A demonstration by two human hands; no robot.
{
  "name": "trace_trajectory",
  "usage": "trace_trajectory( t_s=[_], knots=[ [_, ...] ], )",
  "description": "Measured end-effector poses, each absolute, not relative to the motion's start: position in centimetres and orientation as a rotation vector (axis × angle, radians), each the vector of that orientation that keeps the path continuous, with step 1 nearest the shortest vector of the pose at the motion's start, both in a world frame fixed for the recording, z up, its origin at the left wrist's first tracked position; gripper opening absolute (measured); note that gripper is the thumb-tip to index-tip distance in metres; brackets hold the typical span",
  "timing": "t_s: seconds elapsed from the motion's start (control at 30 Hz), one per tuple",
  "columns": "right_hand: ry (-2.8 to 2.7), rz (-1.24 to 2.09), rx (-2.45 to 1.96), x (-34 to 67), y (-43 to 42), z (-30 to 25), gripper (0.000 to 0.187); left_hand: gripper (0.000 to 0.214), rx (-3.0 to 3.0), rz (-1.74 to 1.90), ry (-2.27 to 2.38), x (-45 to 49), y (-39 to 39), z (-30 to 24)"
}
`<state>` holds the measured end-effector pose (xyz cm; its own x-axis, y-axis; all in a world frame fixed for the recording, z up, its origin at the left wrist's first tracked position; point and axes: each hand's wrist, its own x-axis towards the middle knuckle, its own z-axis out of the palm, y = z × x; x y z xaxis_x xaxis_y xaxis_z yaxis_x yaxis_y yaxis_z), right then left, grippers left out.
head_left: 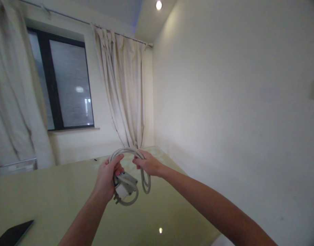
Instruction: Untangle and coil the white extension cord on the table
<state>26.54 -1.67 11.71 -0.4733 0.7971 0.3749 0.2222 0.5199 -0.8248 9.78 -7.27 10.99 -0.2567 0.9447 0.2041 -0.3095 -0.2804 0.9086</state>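
Head-worn view, facing forward to a room corner (153, 102), cable (127, 150) close, window (71, 83) farther

A glossy, pale green worktop (70, 191) spreads below a person's left hand (105, 176) and right hand (148, 163). A dark, flat object (15, 232), cut off by the frame, lies left of the left hand and nearer the person; a small dark piece (95, 160) rests beyond that hand, toward the worktop's far edge.

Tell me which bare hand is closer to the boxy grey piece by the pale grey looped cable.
The bare left hand: its fingers are beside the boxy grey piece, while the bare right hand holds the pale grey looped cable farther off.
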Motion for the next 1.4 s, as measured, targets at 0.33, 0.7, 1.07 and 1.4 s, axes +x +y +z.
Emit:
trace_trajectory(
  t_s=[0.33, 0.7, 1.07, 1.4],
  knots=[
    [-1.222, 1.127, -0.679, 25.9, -0.6, 13.1, 0.029, 0.041, 1.792, 1.6, 1.398, 6.2, -4.5, 9.6],
    [-0.856, 1.258, -0.675, 24.5, 1.2, 10.7, 0.029, 0.093, 1.81, 1.447, 1.613, 5.2, -2.6, 6.0],
    [-0.935, 1.083, -0.716, 25.5, 1.5, 10.9, 0.03, 0.069, 2.188, 1.361, 1.909, 6.5, -2.9, 5.6],
    [-1.193, 0.88, -0.686, 26.5, 0.3, 11.7, 0.023, 0.041, 1.83, 1.172, 1.56, 6.1, -3.8, 8.2]
  ],
)
